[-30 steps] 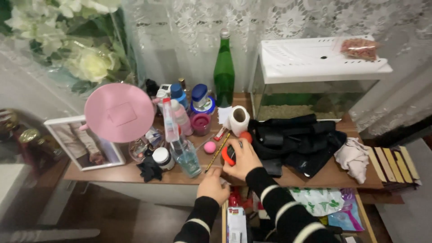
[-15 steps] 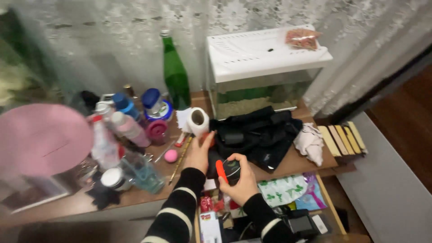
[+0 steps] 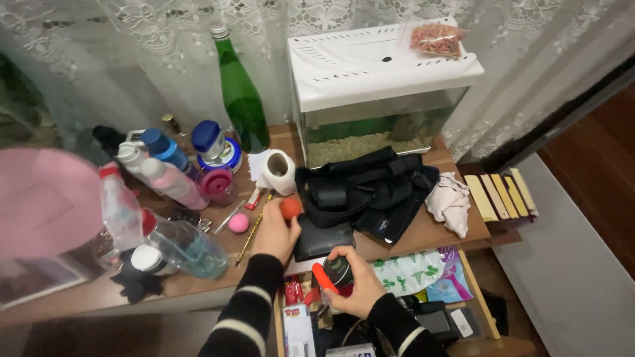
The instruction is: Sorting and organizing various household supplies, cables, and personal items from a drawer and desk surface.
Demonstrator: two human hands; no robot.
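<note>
We closed our left hand point(image 3: 276, 233) around the orange ball point(image 3: 290, 208) on the worktop point(image 3: 198, 281), lifting it straight up (bottles crowded left). Our right hand point(image 3: 350, 289) gripped the black-and-red gadget point(image 3: 334, 273) over the open drawer point(image 3: 477, 291).

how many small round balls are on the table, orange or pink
2. An orange ball is at the fingertips of the left hand, just below the paper roll. A pink ball lies to its left beside the pencil. Clutter may hide others.

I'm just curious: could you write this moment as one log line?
left hand: grips orange ball on table | right hand: holds black-and-red gadget over open drawer
</note>
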